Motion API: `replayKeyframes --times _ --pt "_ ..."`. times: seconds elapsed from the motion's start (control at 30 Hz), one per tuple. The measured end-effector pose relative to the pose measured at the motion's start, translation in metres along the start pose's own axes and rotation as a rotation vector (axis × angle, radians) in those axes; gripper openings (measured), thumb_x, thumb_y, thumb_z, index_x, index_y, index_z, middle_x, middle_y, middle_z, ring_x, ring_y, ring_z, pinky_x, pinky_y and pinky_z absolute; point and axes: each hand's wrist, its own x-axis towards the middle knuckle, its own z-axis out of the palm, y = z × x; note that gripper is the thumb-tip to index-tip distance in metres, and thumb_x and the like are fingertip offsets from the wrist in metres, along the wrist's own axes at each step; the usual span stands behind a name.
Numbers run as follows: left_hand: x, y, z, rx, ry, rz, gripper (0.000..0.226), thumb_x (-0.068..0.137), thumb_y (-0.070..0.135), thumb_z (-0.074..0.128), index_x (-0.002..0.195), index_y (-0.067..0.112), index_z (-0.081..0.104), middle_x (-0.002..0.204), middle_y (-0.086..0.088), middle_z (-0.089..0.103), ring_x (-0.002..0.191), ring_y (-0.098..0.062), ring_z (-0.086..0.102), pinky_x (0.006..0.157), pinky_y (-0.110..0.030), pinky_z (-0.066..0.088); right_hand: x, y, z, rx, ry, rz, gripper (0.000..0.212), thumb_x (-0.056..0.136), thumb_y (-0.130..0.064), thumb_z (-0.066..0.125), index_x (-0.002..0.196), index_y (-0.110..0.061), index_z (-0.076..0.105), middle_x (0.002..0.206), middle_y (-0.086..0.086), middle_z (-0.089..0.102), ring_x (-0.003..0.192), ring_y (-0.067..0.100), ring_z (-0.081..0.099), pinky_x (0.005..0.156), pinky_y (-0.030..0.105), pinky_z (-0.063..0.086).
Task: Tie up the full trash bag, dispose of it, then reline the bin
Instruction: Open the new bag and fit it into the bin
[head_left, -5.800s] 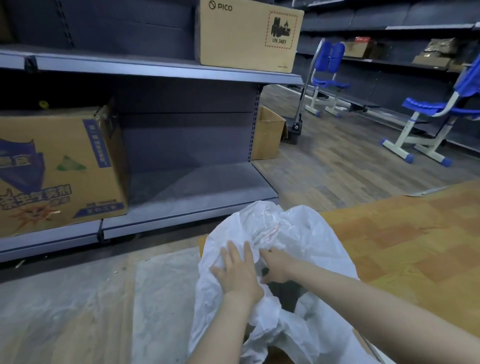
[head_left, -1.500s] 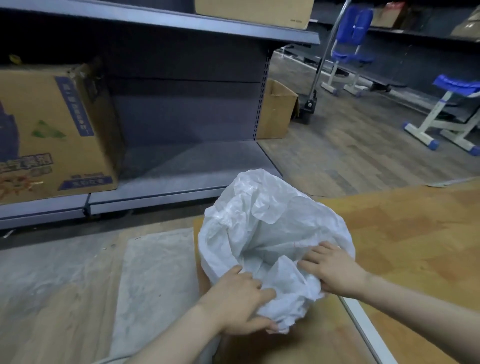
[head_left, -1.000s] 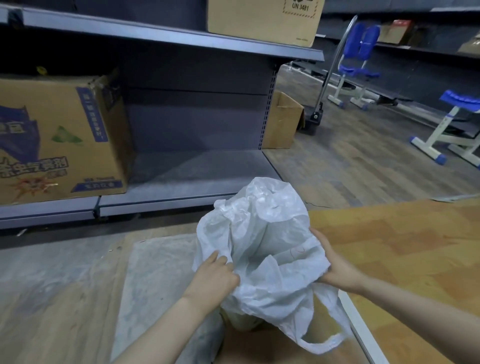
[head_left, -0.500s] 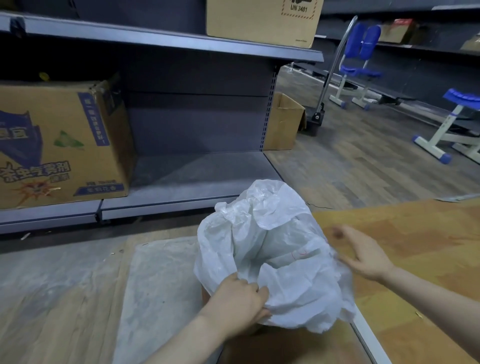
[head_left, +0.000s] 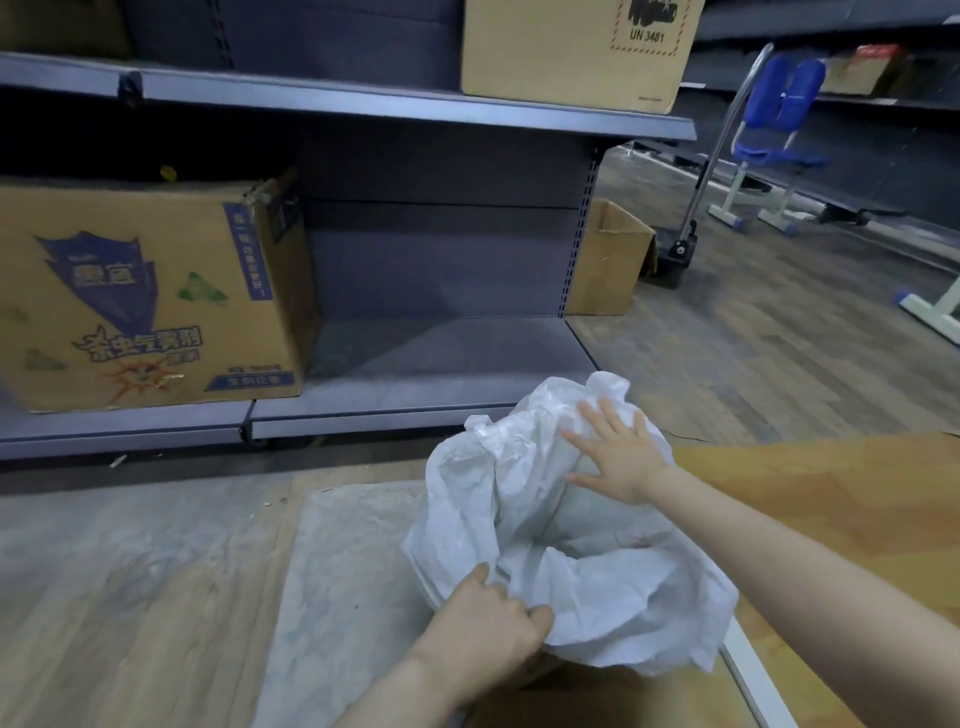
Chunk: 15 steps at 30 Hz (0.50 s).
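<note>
A crumpled white plastic trash bag (head_left: 540, 519) is draped over something low in front of me, with its mouth spread open. The bin under it is hidden by the plastic. My left hand (head_left: 493, 629) grips the bag's near edge with curled fingers. My right hand (head_left: 618, 454) lies flat with spread fingers inside the far side of the bag, pressing the plastic.
A grey metal shelf unit (head_left: 415, 400) stands just beyond the bag, holding a printed cardboard box (head_left: 145, 296) at left and another box (head_left: 571, 52) above. A small open carton (head_left: 608, 260), a hand truck (head_left: 680, 249) and blue chairs (head_left: 774, 145) stand at right. A pale mat (head_left: 343, 561) lies on the floor.
My right hand has moved from the air beside the bag into its open mouth and now presses the far side. The bag's top has been spread wider. My left hand keeps its grip.
</note>
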Motion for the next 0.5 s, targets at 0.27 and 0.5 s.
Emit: replayKeyframes --times 0.27,0.5 --pt "0.003 -0.017 -0.001 0.025 0.033 -0.058 0.017 0.042 0.026 0.069 0.056 0.029 0.060 0.040 0.009 0.055 0.041 -0.005 0.055 0.065 -0.020 0.056 -0.015 0.010 0.007 1.139 -0.161 0.383 0.043 0.094 -0.015 0.056 0.135 -0.009 0.044 0.139 0.012 0.050 0.117 0.025 0.051 0.097 0.032 0.040" --pt "0.017 -0.065 0.024 0.004 -0.009 -0.092 0.034 0.081 -0.004 0.051 0.111 0.012 0.053 0.091 -0.009 0.067 0.096 -0.028 0.059 0.108 -0.038 0.032 -0.024 0.006 -0.001 1.373 -0.397 0.624 0.051 0.098 -0.038 0.043 0.135 -0.004 0.043 0.126 0.014 0.058 0.117 0.032 0.054 0.103 0.039 0.041"
